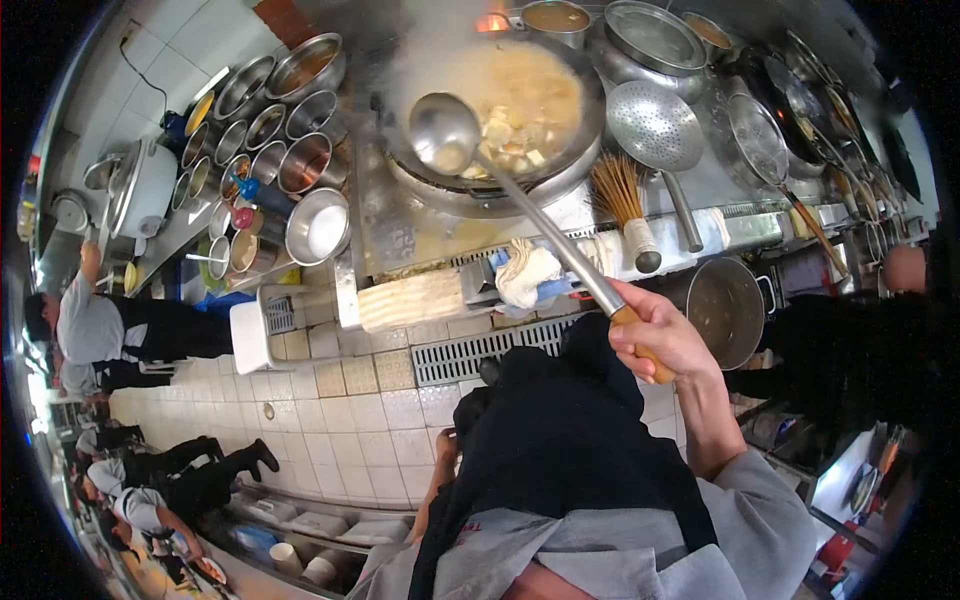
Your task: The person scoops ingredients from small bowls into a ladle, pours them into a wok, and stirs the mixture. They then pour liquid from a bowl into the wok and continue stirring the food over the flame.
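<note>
My right hand [660, 335] is closed round the wooden handle end of a long metal ladle [445, 130]. The ladle's bowl hangs over the left part of a large wok [592, 110]. In the wok is a cloudy, steaming broth [535, 85] with pale chunks near the ladle. Low at my side, beside the dark apron [575, 440], is my left hand [447, 445]; its fingers are partly hidden and too small to read. Right of the wok lie a perforated skimmer [655, 125] and a bamboo wok brush [622, 195].
Metal bowls [318, 228] of seasonings crowd the counter on the left. A flame [492, 22] burns behind the wok. Folded cloths [525, 272] lie along the stove's front edge. A deep pot [725, 310] stands near my right hand. Several people [150, 325] are at the left.
</note>
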### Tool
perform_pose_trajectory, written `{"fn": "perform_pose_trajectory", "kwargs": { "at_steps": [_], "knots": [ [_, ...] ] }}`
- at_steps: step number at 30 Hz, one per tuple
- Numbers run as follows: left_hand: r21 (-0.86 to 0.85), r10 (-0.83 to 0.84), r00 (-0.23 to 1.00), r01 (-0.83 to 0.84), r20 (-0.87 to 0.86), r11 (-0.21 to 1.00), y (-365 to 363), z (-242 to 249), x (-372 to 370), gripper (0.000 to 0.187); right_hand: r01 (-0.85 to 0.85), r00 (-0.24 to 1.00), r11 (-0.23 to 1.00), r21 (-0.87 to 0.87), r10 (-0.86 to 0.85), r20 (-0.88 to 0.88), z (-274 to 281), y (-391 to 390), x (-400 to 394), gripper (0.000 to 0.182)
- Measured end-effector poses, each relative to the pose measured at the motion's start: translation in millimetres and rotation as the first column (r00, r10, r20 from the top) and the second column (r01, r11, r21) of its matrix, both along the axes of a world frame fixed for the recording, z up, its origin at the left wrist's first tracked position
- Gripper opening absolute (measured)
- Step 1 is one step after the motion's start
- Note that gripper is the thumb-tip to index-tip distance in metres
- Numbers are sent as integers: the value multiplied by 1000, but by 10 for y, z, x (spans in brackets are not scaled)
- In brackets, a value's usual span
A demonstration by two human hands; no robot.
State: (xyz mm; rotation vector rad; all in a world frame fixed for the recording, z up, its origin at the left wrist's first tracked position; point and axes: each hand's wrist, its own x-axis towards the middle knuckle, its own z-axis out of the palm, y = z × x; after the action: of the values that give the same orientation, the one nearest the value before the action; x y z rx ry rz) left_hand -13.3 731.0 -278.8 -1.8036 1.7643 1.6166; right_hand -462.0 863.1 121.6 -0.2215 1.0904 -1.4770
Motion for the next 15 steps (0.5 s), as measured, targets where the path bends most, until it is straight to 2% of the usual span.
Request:
{"fn": "perform_pose_trajectory", "kwargs": {
  "at_steps": [2,5,11,15],
  "knots": [
    [-3,8,1000,-8,2,1000,-14,39,-35,33,-34,999,999,11,34,1,14,12,0,66],
    [-8,28,1000,-28,-3,1000,-6,99,-85,34,32,998,998,51,-29,-55,1,37,16,65],
    [6,43,999,-43,11,999,80,45,-55,35,270,960,958,101,-260,-101,-79,58,-129,65],
    [18,2,998,-3,57,1000,129,-13,-10,36,334,942,932,139,-324,-86,-157,34,-213,67]
  ]
}}
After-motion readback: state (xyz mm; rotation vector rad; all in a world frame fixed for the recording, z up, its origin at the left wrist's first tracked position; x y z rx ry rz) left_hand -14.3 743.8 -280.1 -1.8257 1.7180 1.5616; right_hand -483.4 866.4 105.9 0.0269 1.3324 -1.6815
